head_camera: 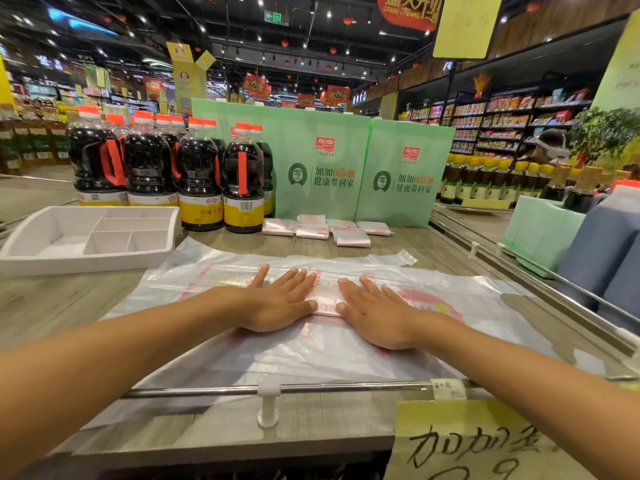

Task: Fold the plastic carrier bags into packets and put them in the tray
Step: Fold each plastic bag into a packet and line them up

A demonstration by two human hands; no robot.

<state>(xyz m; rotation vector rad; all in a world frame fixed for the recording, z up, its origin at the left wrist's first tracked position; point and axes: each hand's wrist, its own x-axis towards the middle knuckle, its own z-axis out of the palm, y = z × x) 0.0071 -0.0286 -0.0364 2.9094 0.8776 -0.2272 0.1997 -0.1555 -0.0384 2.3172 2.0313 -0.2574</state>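
A translucent white plastic carrier bag [194,317] with red print lies spread flat on the wooden shelf top. My left hand [277,303] and my right hand [377,317] press flat on its middle, fingers straight, thumbs almost touching. Several folded bag packets [329,230] lie in a row further back, in front of the green boards. The white divided tray [34,237] stands at the left with nothing visible in its compartments.
Dark soy sauce bottles [201,174] with orange caps stand behind the tray. Green display boards [322,168] close off the back. A metal rail [207,391] runs along the front edge, and another rail [519,268] along the right. A yellow price sign [460,441] hangs at the front right.
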